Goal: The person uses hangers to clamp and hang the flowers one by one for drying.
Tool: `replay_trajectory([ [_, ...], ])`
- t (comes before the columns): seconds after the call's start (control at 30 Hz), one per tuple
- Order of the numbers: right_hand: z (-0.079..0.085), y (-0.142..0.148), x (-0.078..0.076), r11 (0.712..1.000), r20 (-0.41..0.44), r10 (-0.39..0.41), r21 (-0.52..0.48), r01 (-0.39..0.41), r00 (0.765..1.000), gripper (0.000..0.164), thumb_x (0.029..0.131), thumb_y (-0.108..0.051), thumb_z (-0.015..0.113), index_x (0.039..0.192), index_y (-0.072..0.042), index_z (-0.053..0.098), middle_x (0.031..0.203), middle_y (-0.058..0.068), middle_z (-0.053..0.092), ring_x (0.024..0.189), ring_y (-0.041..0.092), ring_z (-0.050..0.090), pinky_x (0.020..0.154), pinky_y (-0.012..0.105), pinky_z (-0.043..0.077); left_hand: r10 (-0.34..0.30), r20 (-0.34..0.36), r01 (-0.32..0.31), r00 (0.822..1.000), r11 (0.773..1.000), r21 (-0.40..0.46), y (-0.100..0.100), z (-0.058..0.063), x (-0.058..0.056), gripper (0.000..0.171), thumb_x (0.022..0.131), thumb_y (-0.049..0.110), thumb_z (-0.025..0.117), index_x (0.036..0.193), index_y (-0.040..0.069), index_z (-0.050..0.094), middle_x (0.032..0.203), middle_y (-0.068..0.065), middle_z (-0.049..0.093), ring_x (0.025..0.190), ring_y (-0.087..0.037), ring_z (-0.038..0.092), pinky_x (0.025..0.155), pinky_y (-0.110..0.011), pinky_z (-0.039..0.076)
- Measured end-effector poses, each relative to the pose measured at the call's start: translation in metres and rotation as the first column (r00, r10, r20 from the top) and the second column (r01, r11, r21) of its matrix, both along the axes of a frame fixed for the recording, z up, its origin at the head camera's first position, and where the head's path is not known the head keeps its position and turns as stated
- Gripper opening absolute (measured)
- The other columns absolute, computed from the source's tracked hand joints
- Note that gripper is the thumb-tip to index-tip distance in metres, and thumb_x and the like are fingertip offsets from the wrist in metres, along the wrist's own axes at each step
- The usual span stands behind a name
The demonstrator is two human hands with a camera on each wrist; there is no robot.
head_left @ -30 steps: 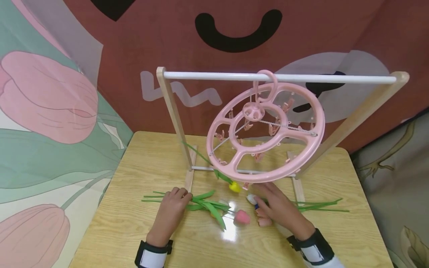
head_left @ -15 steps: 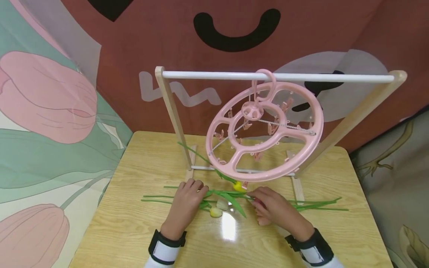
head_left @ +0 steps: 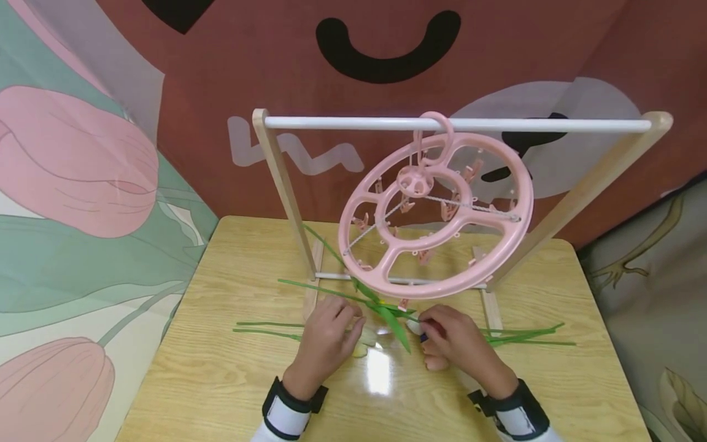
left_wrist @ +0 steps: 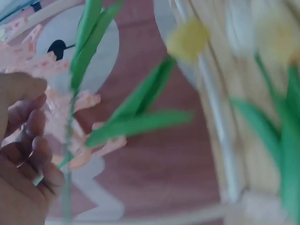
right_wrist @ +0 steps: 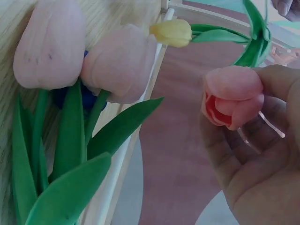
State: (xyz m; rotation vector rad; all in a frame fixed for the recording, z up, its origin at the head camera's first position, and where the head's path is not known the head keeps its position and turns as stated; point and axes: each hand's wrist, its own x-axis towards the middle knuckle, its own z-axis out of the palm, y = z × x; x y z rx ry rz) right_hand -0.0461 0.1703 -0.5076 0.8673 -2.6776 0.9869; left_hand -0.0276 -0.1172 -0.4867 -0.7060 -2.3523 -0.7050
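My right hand (head_left: 461,344) pinches a pink tulip (right_wrist: 233,97) by its flower head, between thumb and fingers. The tulip's green stem (head_left: 320,288) slants up to the left, past my left hand (head_left: 331,328). In the left wrist view the fingers (left_wrist: 35,117) of that hand are loosely bent beside the blurred stem, not wrapped round it. A yellow tulip (left_wrist: 187,41) lies behind, its leaves crossing the held one. Pale pink tulips (right_wrist: 119,63) and a dark blue flower (right_wrist: 89,101) lie beside my right hand. White and yellow tulips (head_left: 360,350) are partly hidden by my left hand.
A wooden rack with a white top rail (head_left: 353,124) stands on the table (head_left: 232,380). From the rail hangs a round pink drying hanger (head_left: 386,270) with several clips, low over the hands. Stems (head_left: 536,337) stretch out to the right; others (head_left: 265,323) reach left.
My left hand has moved right, first bringing the pink tulip across to my right hand, which now holds its head. The tulip's stem end has since swung upward, and my left fingers have loosened.
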Motion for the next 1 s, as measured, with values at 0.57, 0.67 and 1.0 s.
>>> replay_trajectory([
  [0.57,0.005,-0.007,0.002,0.977,0.115,0.089,-0.205,-0.064,0.989,0.011,0.094,-0.004,0.073,0.101,-0.013,0.074,0.094,-0.005,0.073,0.082,-0.001,0.064,0.069,0.021,0.059,-0.653,0.336,-0.152,0.679,0.323,0.934,0.026,-0.032,-0.005,0.042,0.098,0.0,0.065,0.137,-0.012,0.055,0.136,-0.024,0.064,0.122,-0.026,0.068,0.101,-0.048,0.057],
  [0.67,0.004,-0.01,0.003,0.97,0.142,0.116,-0.228,-0.081,0.983,0.013,0.094,-0.003,0.073,0.101,-0.014,0.074,0.095,-0.005,0.074,0.086,0.0,0.066,0.074,0.023,0.061,-0.7,0.235,-0.094,0.675,0.235,0.968,0.032,-0.034,-0.005,0.039,0.1,-0.005,0.059,0.139,-0.004,0.059,0.133,-0.015,0.069,0.123,-0.025,0.068,0.101,-0.04,0.059],
  [1.0,-0.001,-0.013,0.002,0.966,0.156,0.162,-0.226,-0.125,0.974,0.01,0.097,-0.007,0.07,0.101,-0.015,0.074,0.095,-0.004,0.074,0.089,0.002,0.069,0.075,0.024,0.063,-0.786,0.058,-0.025,0.616,0.053,0.998,0.038,-0.036,-0.005,0.037,0.1,-0.014,0.049,0.125,0.007,0.067,0.122,-0.006,0.073,0.112,-0.021,0.073,0.095,-0.031,0.061],
])
